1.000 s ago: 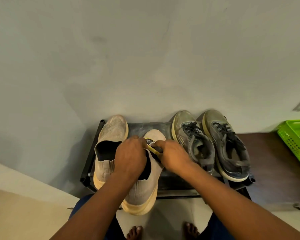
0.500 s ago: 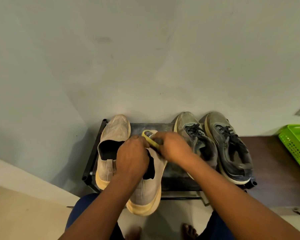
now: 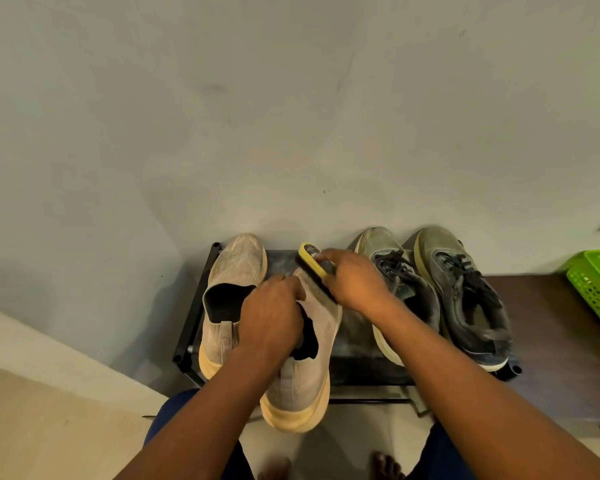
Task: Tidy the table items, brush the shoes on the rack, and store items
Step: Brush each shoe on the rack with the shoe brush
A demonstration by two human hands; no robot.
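Observation:
A black shoe rack (image 3: 355, 362) stands against the wall. My left hand (image 3: 271, 317) grips a beige slip-on shoe (image 3: 300, 386) at its opening, with the heel hanging past the rack's front edge. My right hand (image 3: 352, 282) holds a yellow-backed shoe brush (image 3: 310, 258) over that shoe's toe, which the hands and brush hide. The second beige slip-on shoe (image 3: 231, 285) rests on the rack to the left. Two grey lace-up sneakers (image 3: 399, 296) (image 3: 465, 292) sit on the rack's right side.
A dark wooden surface (image 3: 555, 341) adjoins the rack on the right, and a green plastic basket (image 3: 596, 289) sits at its far right edge. The pale wall rises right behind the rack. My bare feet (image 3: 385, 465) stand on the floor below.
My right hand has pushed the brush forward along the beige shoe, from near its opening to past its toe. My left hand keeps its hold on the shoe.

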